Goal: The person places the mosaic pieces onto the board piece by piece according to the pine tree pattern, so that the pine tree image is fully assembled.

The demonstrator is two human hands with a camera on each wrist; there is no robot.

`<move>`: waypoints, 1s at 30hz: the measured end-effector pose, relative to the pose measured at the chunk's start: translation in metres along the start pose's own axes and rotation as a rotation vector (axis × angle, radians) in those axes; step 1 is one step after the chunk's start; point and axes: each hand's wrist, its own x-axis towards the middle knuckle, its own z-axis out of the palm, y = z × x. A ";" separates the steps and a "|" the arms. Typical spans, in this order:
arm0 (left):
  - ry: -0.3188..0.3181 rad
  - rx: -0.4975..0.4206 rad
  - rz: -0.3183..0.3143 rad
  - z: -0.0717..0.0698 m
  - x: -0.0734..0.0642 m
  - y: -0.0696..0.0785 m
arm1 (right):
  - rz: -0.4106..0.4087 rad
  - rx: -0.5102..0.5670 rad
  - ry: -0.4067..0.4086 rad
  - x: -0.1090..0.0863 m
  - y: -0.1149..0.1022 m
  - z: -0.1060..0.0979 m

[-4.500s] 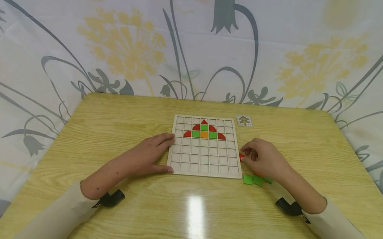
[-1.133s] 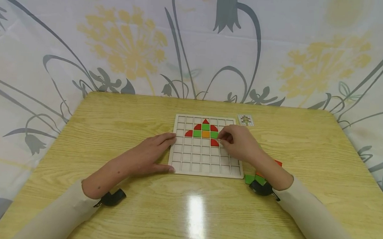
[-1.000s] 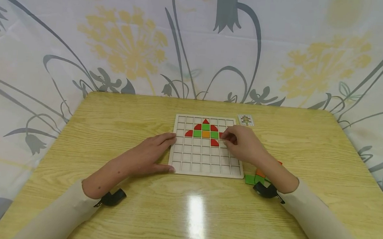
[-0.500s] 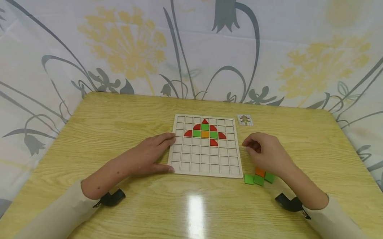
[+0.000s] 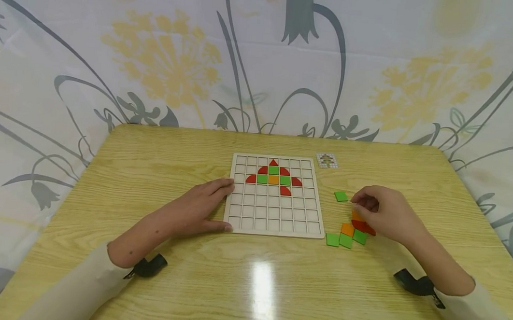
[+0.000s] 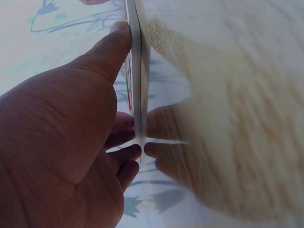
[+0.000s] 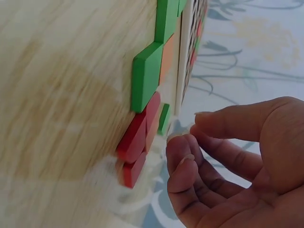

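A pale wooden grid board (image 5: 272, 225) lies on the table, with red, green and orange tiles forming a stepped triangle in its upper rows. One red quarter-round tile (image 5: 285, 191) sits in the row below. My left hand (image 5: 199, 208) rests at the board's left edge, fingers and thumb touching the rim. In the right wrist view my right hand (image 7: 228, 166) has loosely curled fingers with nothing between them. It hovers beside the loose tiles, partly covering red ones (image 5: 362, 227) and an orange one (image 5: 356, 215). A single green tile (image 5: 340, 197) lies just left of its fingertips.
Several green tiles (image 5: 332, 240) and another orange tile (image 5: 347, 229) lie off the board's lower right corner. A small pattern card (image 5: 327, 160) lies beyond the upper right corner. A flower-printed cloth (image 5: 262, 59) hangs behind the table.
My right hand first held a red tile by the board's right edge; a red quarter-round now sits in the fourth row. The hand has withdrawn right to the loose tiles. My left hand stayed put.
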 end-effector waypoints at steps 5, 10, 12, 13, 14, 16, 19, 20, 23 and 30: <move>0.000 0.005 -0.016 0.000 -0.001 0.000 | 0.025 -0.035 -0.008 -0.005 0.009 -0.004; -0.003 0.004 -0.014 0.000 0.000 -0.001 | 0.041 -0.049 -0.018 -0.012 0.020 -0.010; -0.007 0.002 -0.012 0.000 0.001 -0.001 | 0.050 -0.047 -0.033 -0.014 0.024 -0.012; -0.009 0.001 -0.013 0.000 0.001 -0.001 | 0.059 -0.047 -0.041 -0.014 0.026 -0.013; -0.008 0.002 -0.009 0.000 0.001 -0.001 | 0.064 -0.046 -0.049 -0.015 0.028 -0.014; -0.015 0.002 -0.013 0.000 0.002 -0.002 | 0.072 -0.043 -0.067 -0.015 0.030 -0.014; -0.021 -0.003 -0.016 0.000 0.002 -0.002 | 0.079 -0.043 -0.086 -0.014 0.032 -0.014; -0.022 -0.004 -0.017 0.000 0.002 -0.002 | 0.074 -0.041 -0.091 -0.014 0.034 -0.013; -0.026 -0.005 -0.022 0.001 0.002 -0.003 | 0.070 -0.043 -0.096 -0.013 0.035 -0.012; -0.020 -0.004 -0.021 0.002 0.002 -0.002 | 0.067 -0.055 -0.109 -0.012 0.035 -0.010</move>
